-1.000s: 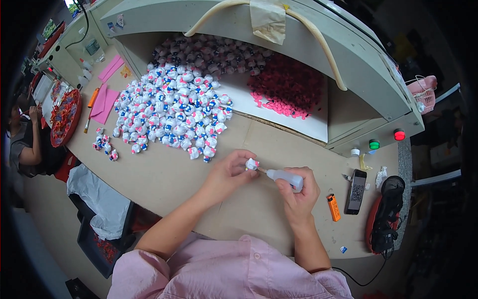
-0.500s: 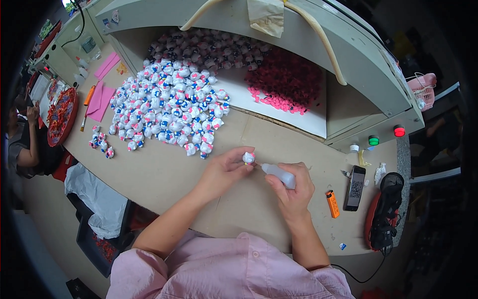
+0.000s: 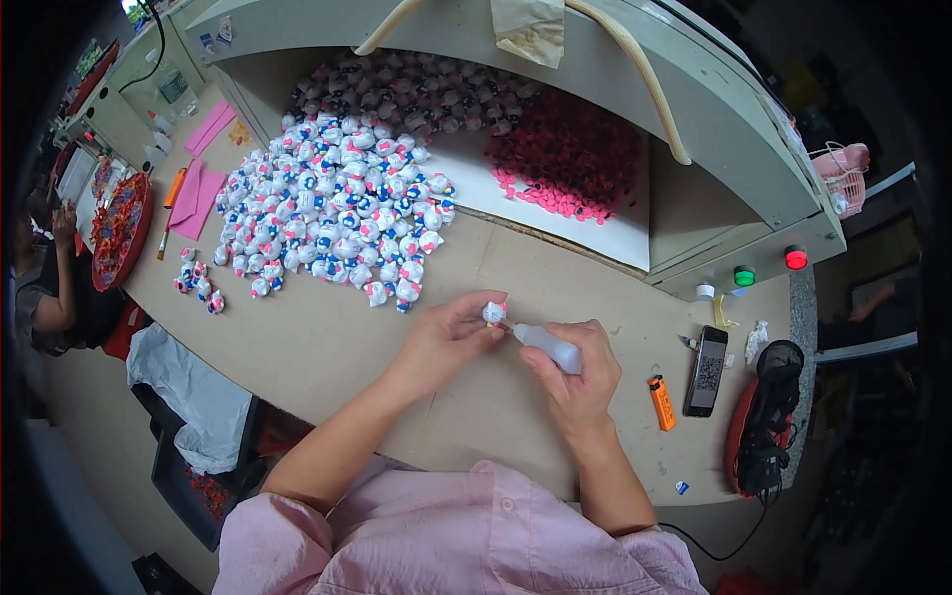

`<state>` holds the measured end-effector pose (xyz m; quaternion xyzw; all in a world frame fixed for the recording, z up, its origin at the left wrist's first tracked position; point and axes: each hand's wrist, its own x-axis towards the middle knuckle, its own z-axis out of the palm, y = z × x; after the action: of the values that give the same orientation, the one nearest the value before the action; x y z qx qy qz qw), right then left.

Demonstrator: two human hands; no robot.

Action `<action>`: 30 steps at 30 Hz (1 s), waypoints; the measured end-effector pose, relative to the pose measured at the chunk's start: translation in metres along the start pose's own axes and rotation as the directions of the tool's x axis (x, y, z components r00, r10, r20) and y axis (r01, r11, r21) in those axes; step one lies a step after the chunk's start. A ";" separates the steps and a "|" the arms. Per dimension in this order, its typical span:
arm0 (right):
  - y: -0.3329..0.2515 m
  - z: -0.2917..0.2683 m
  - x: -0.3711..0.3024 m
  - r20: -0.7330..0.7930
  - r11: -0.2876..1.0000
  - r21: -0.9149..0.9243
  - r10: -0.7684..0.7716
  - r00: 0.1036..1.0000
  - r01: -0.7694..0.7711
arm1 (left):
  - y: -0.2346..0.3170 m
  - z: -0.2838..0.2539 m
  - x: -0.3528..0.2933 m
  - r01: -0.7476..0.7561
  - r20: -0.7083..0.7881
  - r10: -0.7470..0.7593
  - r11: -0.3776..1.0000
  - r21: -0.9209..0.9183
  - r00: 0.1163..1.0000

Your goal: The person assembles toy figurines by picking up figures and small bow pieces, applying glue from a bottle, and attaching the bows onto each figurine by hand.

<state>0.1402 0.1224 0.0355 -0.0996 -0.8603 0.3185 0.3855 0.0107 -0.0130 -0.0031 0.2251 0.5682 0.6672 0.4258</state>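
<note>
A small white figurine with pink parts (image 3: 494,313) is held above the middle of the table (image 3: 486,416), pinched between the thumb and fingers of the left hand (image 3: 436,342). Just right of it, the right hand (image 3: 585,372) has its fingers wrapped around a translucent squeeze bottle (image 3: 551,349), the narrow tip pointing left at the figurine; whether they touch is too small to tell. Farther off to the left spreads a heap of similar figurines (image 3: 322,208); far right of that lie pink pieces (image 3: 555,203). On the right side are an orange lighter (image 3: 662,403) and, beside it, a phone (image 3: 706,373).
</note>
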 end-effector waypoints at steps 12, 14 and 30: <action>0.001 -0.004 -0.001 0.014 0.999 0.001 0.047 0.999 -0.047 | -0.001 -0.001 0.001 0.004 0.011 -0.004 1.000 -0.030 1.000; 0.002 -0.003 0.000 0.012 0.999 -0.009 0.044 0.999 -0.044 | 0.001 0.000 0.000 0.006 0.011 -0.006 0.999 -0.042 1.000; 0.002 -0.003 -0.002 -0.017 0.996 0.062 0.066 0.998 -0.065 | 0.000 -0.003 0.002 0.012 0.043 -0.007 0.993 -0.117 0.999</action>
<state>0.1430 0.1249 0.0344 -0.1189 -0.8426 0.3562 0.3861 0.0074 -0.0130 -0.0047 0.2113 0.5201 0.6923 0.4534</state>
